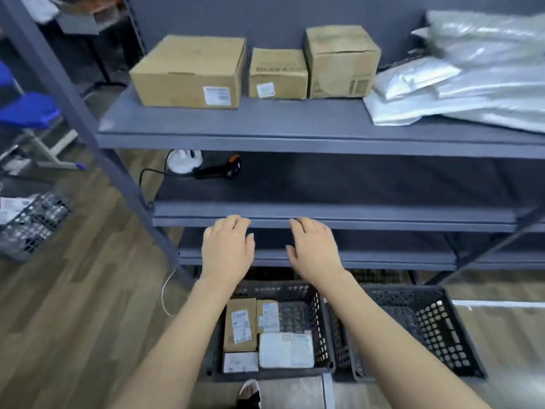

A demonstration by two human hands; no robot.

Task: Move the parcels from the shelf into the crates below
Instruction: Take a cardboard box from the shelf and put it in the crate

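While square cardboard boxes [188,70] line the shelf [295,134], both hands' fingers [233,224] hang relaxed, empty.

I see wood-plank flooring [67,305] under even, diffuse light. A grey panel wall [265,16] stands behind the grey metal racking. At far left I note a blue chair [29,109] on pale legs.
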